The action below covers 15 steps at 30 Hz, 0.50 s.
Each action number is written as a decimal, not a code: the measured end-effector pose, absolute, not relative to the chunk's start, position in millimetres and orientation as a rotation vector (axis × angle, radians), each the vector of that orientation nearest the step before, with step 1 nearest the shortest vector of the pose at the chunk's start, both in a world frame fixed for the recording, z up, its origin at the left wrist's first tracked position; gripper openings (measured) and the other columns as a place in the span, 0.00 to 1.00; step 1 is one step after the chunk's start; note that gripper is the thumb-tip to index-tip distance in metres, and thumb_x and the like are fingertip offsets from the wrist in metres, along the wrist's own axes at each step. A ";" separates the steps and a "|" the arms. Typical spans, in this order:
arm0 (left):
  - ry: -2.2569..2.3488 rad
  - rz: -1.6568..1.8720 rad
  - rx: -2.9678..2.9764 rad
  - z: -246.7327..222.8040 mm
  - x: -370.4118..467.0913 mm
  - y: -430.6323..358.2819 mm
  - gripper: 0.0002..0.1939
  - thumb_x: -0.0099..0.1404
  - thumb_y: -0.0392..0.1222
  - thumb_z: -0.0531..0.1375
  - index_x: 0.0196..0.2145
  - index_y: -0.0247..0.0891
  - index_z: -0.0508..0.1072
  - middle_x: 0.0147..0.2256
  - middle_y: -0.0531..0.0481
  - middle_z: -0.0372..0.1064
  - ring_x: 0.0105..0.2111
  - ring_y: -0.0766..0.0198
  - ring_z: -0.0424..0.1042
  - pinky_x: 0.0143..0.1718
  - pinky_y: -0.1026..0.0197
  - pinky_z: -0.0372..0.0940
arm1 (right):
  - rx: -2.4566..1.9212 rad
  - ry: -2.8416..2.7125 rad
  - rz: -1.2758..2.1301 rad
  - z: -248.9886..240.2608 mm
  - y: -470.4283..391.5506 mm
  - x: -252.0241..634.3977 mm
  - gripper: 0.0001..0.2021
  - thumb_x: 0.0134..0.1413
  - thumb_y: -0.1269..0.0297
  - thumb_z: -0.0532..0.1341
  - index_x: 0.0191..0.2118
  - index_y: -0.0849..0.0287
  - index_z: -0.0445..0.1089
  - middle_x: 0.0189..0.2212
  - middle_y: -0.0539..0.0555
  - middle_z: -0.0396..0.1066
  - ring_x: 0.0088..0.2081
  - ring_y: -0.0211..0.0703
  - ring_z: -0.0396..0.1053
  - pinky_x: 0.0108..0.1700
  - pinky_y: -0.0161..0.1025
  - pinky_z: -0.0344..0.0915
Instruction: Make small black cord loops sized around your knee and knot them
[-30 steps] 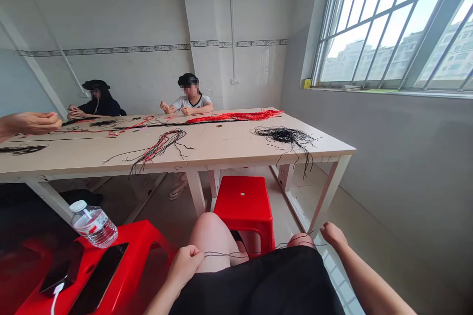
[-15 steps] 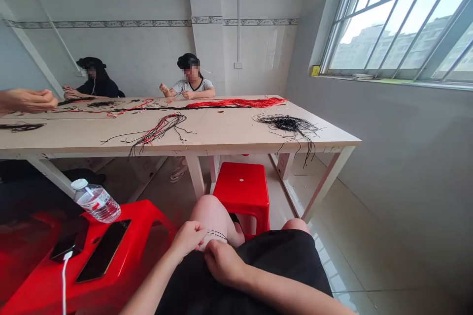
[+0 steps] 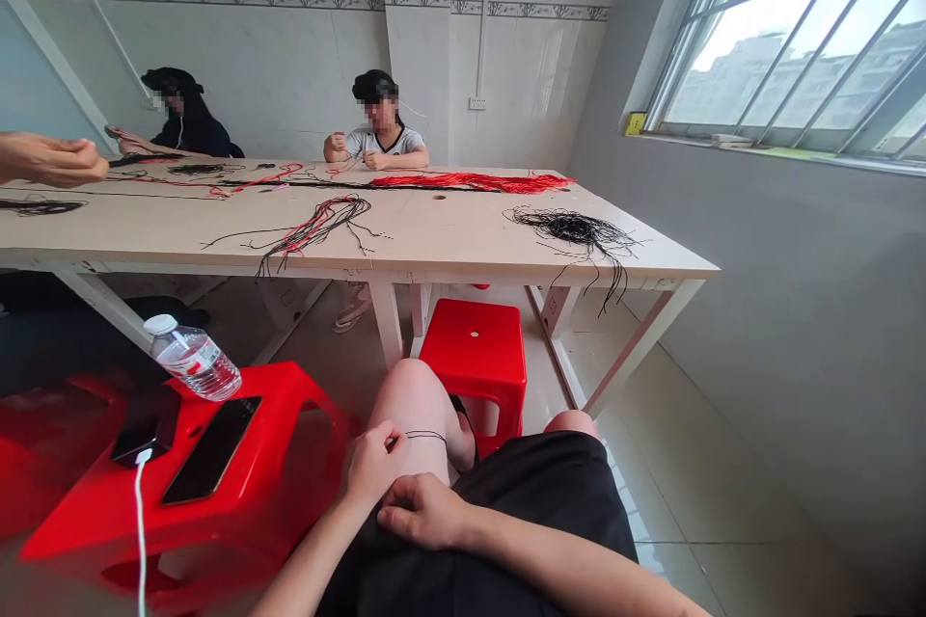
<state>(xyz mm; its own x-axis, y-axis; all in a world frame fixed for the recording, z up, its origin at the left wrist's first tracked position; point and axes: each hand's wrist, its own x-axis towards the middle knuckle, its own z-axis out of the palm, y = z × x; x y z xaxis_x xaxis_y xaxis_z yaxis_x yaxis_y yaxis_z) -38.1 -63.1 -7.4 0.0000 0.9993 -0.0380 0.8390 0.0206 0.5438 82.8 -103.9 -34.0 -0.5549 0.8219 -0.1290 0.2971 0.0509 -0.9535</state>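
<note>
A thin black cord point(image 3: 425, 435) lies across my bare left thigh, just above the knee, and its near end runs to the fingertips of my left hand point(image 3: 372, 465). Those fingers are closed in a pinch on it. Nearer to me, over the dark cloth on my lap point(image 3: 535, 511), my right hand point(image 3: 426, 511) is closed with the thumb against the curled fingers. Whatever sits between its fingers is hidden. The two hands are close together, the right one below and to the right of the left.
On the table point(image 3: 434, 251) lie a black cord bundle point(image 3: 579, 229), a black-and-red bundle point(image 3: 318, 227) and red cords point(image 3: 470, 181). A red stool point(image 3: 474, 342) stands ahead. Left, another stool point(image 3: 79, 521) bears a bottle point(image 3: 194, 362) and phone point(image 3: 212, 450). Two co-workers sit opposite; another person's hand point(image 3: 54, 159) reaches in.
My right hand has drawn back toward me and slightly left. My left hand has shifted a little left, its fingers still pinched. The whole view has tilted down slightly.
</note>
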 end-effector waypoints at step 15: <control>1.743 0.576 1.541 -4.9 -42.2 -52.0 0.07 0.52 0.43 0.56 0.20 0.38 0.67 0.20 0.53 0.66 0.23 0.65 0.65 0.25 0.64 0.55 | -1.172 -1.925 0.789 -53.5 -92.4 95.5 0.28 0.49 0.70 0.55 0.58 0.67 0.56 0.61 0.67 0.53 0.60 0.51 0.58 0.57 0.49 0.64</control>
<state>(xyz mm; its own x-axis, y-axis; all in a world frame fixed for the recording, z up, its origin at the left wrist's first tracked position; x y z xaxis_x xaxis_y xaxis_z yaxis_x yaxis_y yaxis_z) -42.2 -52.0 -4.9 -0.0177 0.9742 -0.2252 0.6485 0.1826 0.7390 95.5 -92.4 -53.5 -0.3128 0.9102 0.2714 0.4577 0.3948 -0.7966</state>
